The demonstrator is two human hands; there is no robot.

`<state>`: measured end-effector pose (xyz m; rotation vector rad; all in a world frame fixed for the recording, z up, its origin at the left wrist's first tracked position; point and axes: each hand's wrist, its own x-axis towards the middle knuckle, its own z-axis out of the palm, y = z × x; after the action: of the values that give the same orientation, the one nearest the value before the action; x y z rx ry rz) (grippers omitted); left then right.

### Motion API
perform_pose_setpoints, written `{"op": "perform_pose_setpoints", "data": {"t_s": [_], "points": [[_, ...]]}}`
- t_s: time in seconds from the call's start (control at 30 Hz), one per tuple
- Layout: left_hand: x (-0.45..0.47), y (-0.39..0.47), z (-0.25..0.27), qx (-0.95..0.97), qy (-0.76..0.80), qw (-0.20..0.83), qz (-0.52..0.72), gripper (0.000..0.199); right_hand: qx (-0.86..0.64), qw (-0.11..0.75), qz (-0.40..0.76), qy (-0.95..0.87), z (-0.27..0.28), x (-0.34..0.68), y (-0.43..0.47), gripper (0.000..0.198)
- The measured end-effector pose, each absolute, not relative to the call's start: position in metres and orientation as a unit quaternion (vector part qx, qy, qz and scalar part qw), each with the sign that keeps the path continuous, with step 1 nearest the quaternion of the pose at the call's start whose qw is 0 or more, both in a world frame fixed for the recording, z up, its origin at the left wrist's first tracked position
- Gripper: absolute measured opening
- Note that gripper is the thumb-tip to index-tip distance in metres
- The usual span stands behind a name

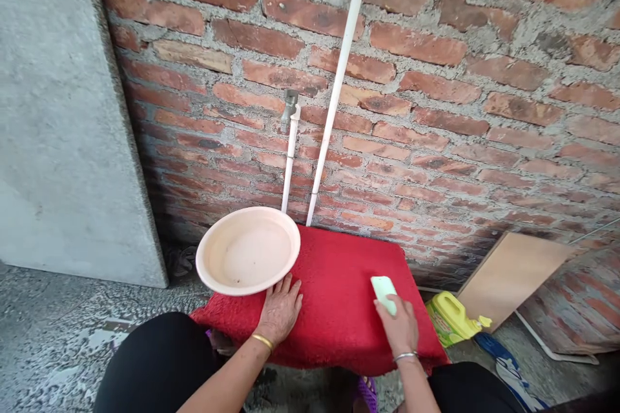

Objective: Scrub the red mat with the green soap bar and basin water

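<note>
A red cloth [349,264] with a rough, towel-like surface is spread over a low support and hangs down at its front. Flat on its left part lies my left hand [281,306], fingers apart, the tips close to the rim of a pale pink basin [259,246]. My right hand [401,326] is closed around a pale green block [384,290] with rounded corners, at the right part of the cloth. Whether the block is a bar of soap or a brush, I cannot tell; its underside is hidden.
Behind the cloth rises a brick wall [416,90] with a long white pipe [339,71] and a tap [290,110]. A yellow jug [450,316] and a leaning board [513,277] stand at right. A grey slab [72,116] is at left, above wet floor [72,335].
</note>
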<state>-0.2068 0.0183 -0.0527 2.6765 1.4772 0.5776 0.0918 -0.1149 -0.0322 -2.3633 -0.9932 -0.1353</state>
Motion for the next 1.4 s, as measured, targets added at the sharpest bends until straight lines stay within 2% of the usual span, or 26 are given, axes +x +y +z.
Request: {"op": "perform_pose_setpoints", "data": {"t_s": [0.1, 0.2, 0.33, 0.43, 0.5, 0.67, 0.8, 0.9, 1.0, 1.13, 1.27, 1.4], "points": [[-0.206, 0.019, -0.055, 0.855, 0.479, 0.031, 0.197, 0.035, -0.914, 0.298, -0.06, -0.267, -0.026, 0.123, -0.128, 0.057], [-0.207, 0.023, -0.062, 0.837, 0.491, 0.051, 0.237, 0.037, -0.894, 0.331, -0.039, -0.298, -0.027, 0.106, -0.118, 0.057], [-0.213, 0.025, -0.072, 0.809, 0.501, 0.075, 0.298, 0.045, -0.809, 0.353, 0.024, -0.469, -0.036, 0.017, -0.086, 0.039], [-0.221, 0.023, -0.075, 0.797, 0.49, 0.089, 0.342, 0.047, -0.751, 0.314, 0.026, -0.58, -0.039, -0.055, -0.067, 0.022], [-0.225, 0.02, -0.074, 0.791, 0.49, 0.093, 0.356, 0.046, -0.736, 0.282, 0.001, -0.616, -0.039, -0.081, -0.061, 0.021], [-0.229, 0.017, -0.067, 0.799, 0.497, 0.077, 0.331, 0.049, -0.765, 0.272, -0.018, -0.584, -0.042, -0.037, -0.07, 0.023], [-0.222, 0.014, -0.061, 0.825, 0.469, 0.075, 0.305, 0.048, -0.849, 0.283, -0.029, -0.444, -0.04, 0.038, -0.086, 0.037], [-0.213, 0.011, -0.06, 0.838, 0.452, 0.066, 0.298, 0.045, -0.857, 0.308, -0.034, -0.413, -0.039, 0.043, -0.091, 0.043], [-0.206, 0.007, -0.065, 0.847, 0.446, 0.034, 0.288, 0.039, -0.804, 0.33, -0.022, -0.494, -0.043, 0.001, -0.086, 0.032], [-0.202, 0.004, -0.075, 0.853, 0.448, -0.033, 0.266, 0.036, -0.767, 0.302, -0.032, -0.565, -0.05, -0.038, -0.078, 0.021], [-0.203, 0.006, -0.078, 0.852, 0.456, -0.055, 0.252, 0.035, -0.818, 0.277, -0.052, -0.501, -0.051, 0.013, -0.089, 0.031], [-0.204, 0.007, -0.074, 0.853, 0.457, -0.032, 0.251, 0.033, -0.868, 0.298, -0.087, -0.387, -0.046, 0.077, -0.106, 0.06]]}}
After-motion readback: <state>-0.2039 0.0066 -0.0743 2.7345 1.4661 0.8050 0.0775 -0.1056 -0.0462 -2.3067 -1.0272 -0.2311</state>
